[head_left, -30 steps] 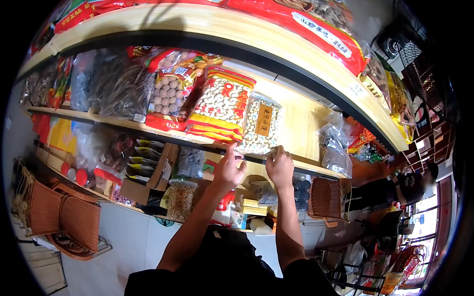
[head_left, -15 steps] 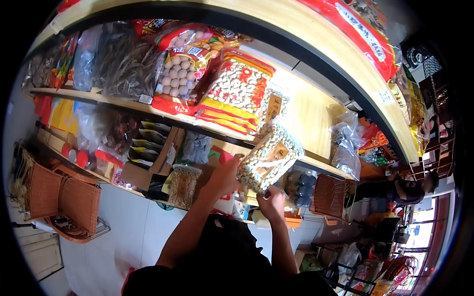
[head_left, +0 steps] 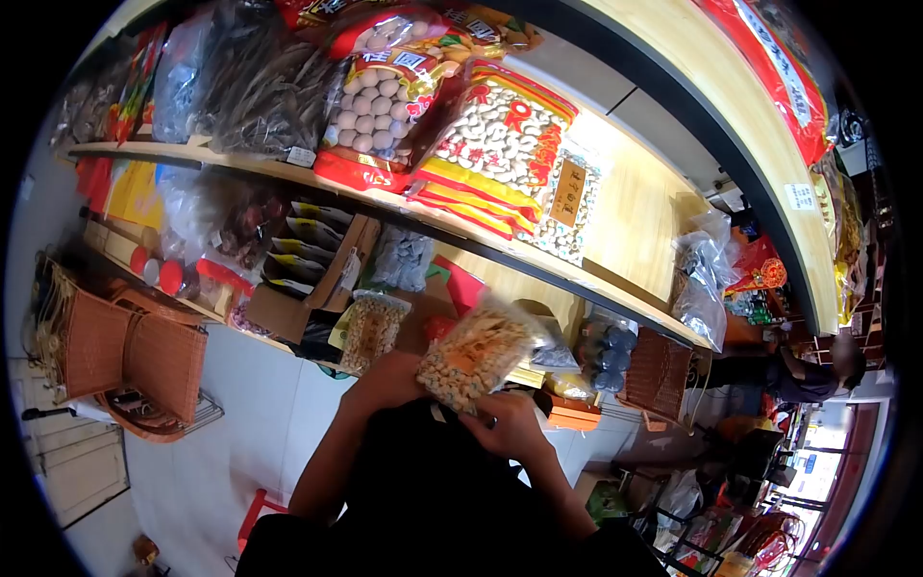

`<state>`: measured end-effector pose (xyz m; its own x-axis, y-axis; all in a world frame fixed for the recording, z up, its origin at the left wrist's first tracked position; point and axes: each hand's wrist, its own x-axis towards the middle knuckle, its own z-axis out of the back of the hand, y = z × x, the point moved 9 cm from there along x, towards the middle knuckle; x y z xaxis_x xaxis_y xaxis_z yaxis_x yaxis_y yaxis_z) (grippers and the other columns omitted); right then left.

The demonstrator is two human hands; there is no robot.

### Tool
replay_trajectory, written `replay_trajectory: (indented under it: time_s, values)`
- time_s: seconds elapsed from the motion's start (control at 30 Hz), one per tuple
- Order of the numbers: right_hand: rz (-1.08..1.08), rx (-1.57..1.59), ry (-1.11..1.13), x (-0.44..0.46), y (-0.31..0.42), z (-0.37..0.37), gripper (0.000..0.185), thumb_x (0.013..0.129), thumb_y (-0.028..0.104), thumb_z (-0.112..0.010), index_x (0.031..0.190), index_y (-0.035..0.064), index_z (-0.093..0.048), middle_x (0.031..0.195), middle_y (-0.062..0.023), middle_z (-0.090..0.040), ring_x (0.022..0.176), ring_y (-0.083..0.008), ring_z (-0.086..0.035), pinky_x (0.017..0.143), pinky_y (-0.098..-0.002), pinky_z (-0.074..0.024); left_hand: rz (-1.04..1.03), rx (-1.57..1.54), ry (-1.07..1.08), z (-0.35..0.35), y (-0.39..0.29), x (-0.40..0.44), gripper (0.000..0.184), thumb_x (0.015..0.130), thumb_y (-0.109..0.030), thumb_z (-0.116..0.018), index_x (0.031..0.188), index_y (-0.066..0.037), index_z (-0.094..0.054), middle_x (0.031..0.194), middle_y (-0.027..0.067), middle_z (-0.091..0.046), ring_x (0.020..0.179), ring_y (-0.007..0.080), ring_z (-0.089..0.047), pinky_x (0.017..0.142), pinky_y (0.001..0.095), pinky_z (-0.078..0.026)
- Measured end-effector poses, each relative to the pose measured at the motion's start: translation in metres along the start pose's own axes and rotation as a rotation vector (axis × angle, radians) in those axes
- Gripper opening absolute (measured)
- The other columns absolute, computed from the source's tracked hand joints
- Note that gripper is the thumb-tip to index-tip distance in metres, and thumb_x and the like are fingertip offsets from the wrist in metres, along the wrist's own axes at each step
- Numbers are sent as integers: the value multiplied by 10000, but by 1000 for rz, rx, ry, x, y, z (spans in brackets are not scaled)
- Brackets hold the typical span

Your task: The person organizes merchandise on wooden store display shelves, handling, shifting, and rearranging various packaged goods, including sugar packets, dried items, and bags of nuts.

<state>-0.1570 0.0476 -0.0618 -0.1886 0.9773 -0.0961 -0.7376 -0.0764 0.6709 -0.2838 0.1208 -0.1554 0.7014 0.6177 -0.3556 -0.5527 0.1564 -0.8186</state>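
A clear plastic bag of pale round seeds or nuts (head_left: 481,354), with a tan label on its front, is tilted close to my chest. On its left side my left hand (head_left: 386,381) is closed around the edge, some fingers hidden behind it. My right hand (head_left: 511,424) grips the lower right corner, its fingers folded in. A similar flat bag with a brown label (head_left: 569,197) lies on the upper shelf, beside stacked red-and-yellow bags of cashew-shaped nuts (head_left: 500,135).
Bags of round brown fruit (head_left: 373,111) and dark dried goods (head_left: 274,96) fill the wooden shelf's left part. Below are a cardboard box of black packets (head_left: 308,250) and another seed bag (head_left: 373,332). Wicker chairs (head_left: 163,361) stand left; a person (head_left: 808,375) is at right.
The seed bag has come down and back from the shelf edge toward my chest, with both hands still on it. The view has shifted, so the shelf sits further right.
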Motion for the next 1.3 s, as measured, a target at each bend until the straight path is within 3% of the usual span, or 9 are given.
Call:
replay_trajectory:
  time_s: [0.13,0.23,0.33,0.53,0.73,0.83,0.93,1.1,1.3]
  values:
    - [-180,-25,291,22,-39,-44,343,844,341,-619,705,27,-620,670,-164,-624,670,-362,-611,626,-438,-475,62,-151,55,-28,56,-27,429,784,-406,-686,1020,-48,-663,896,178,-682,860,331,-661,772,388,-506]
    - [-49,-1,328,37,-53,-79,324,846,330,-608,723,34,-660,697,-173,-638,694,-363,-618,643,-445,-476,70,-141,-72,-36,87,-38,477,765,-453,-686,942,-10,-679,856,209,-673,846,350,-658,752,403,-509]
    - [-22,-24,398,48,-44,-98,296,844,302,-600,741,36,-676,708,-176,-640,709,-365,-622,664,-452,-478,365,-63,148,-40,105,-58,493,764,-451,-689,914,18,-673,832,230,-666,834,343,-662,746,405,-508]
    - [35,-71,230,78,-14,-88,257,856,259,-593,739,37,-651,689,-179,-624,690,-371,-614,637,-467,-476,282,62,-247,11,126,-52,431,757,-377,-694,867,36,-639,857,235,-659,850,396,-634,755,450,-497]
    - [-14,15,132,91,-40,-148,224,884,249,-561,903,38,-634,727,-194,-635,701,-399,-616,635,-491,-483,546,27,-431,40,169,-54,408,732,-318,-712,958,9,-616,938,225,-660,934,397,-620,789,457,-504]
    - [-181,111,36,87,-84,-198,194,889,251,-565,872,60,-585,784,-211,-627,782,-384,-626,656,-483,-476,493,-32,-493,9,226,-46,452,707,-288,-731,1020,6,-591,991,236,-650,964,408,-609,797,456,-504]
    - [-112,22,303,60,-117,-270,228,880,230,-581,1030,60,-605,831,-214,-640,792,-364,-637,690,-448,-494,450,-57,-350,-7,219,-46,562,692,-278,-751,1128,7,-540,1100,269,-597,1046,406,-575,842,448,-488]
    - [-247,367,497,43,-131,-301,634,860,211,-619,1410,24,-366,877,-160,-666,818,-247,-644,745,-364,-506,580,-213,-442,-53,278,-51,727,726,-298,-748,1277,22,-397,1225,263,-457,1145,403,-474,955,446,-423]
    - [-278,343,497,56,-132,-291,462,859,154,-592,1288,33,-469,906,-159,-656,839,-229,-639,732,-349,-501,702,0,-720,-32,234,-68,759,724,-222,-731,1357,-56,-349,1336,222,-371,1239,424,-379,1011,497,-364]
